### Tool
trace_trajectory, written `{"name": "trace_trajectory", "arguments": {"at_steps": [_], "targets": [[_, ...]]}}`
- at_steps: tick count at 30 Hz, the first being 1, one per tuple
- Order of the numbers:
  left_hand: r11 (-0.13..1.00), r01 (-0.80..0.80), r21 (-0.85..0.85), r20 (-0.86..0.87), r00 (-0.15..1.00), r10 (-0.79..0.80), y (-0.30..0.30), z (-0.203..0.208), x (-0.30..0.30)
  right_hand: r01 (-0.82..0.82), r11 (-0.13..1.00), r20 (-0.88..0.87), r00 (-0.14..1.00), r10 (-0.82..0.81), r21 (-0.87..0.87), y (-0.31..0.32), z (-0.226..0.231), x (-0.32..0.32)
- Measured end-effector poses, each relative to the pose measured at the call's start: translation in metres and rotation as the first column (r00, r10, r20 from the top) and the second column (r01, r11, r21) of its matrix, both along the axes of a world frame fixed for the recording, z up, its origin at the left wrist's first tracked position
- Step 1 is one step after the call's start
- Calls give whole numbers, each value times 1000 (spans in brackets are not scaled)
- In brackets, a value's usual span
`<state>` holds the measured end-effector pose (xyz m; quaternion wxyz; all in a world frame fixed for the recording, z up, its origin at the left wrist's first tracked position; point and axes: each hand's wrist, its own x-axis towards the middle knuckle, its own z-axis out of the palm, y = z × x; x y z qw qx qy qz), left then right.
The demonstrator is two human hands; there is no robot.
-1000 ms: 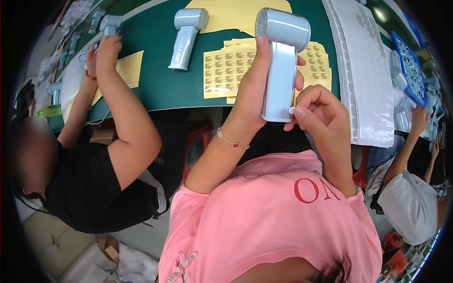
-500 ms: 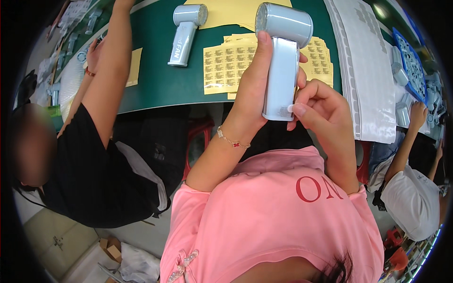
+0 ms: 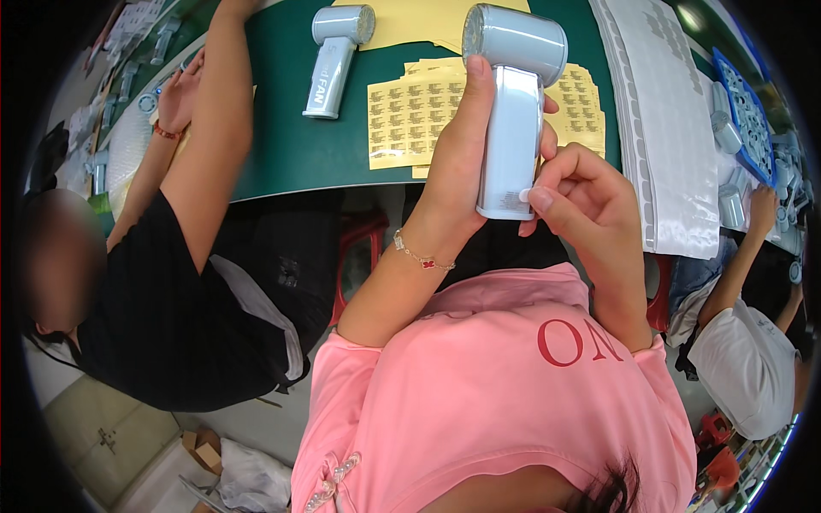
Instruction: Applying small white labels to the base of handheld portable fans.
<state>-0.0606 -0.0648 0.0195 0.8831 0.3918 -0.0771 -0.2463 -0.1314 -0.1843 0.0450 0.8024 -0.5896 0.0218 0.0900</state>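
Observation:
A light blue handheld fan (image 3: 511,141) stands nearly upright before me, its round head at the top and its handle pointing down. My left hand (image 3: 466,145) wraps the handle from the left, thumb along the side and fingertips showing at the right edge. At the handle's lower right corner, my right hand (image 3: 590,192) is closed with thumb and bent fingers pinching the edge. The thumb lies beside a small patch of fine print (image 3: 513,198) low on the handle. Behind the fan, yellow sheets of printed labels (image 3: 406,128) lie on the green table.
A second light blue fan (image 3: 335,64) lies on the table (image 3: 282,111) at the left. White sheets (image 3: 671,162) are stacked at the right, beyond them a blue tray (image 3: 744,107) of parts. A co-worker's arm (image 3: 205,145) reaches over the table at left; another person (image 3: 748,363) works at right.
The co-worker's arm at left has shifted right and that person's hand has opened. My hands and the fan have hardly moved.

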Motion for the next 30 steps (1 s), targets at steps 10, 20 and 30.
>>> {"name": "trace_trajectory", "arguments": {"at_steps": [10, 20, 30], "targets": [[1000, 4, -17, -19, 1000, -4, 2, -2, -1, 11, 1000, 20, 1000, -10, -8, 3, 0, -2], [999, -11, -43, -49, 999, 9, 4, -1, -2, 25, 999, 55, 998, -22, -46, 6, 1, -2], [998, -63, 21, 3, 998, 63, 5, 2, -5, 102, 961, 176, 983, -57, -259, 9, 0, -6]]}}
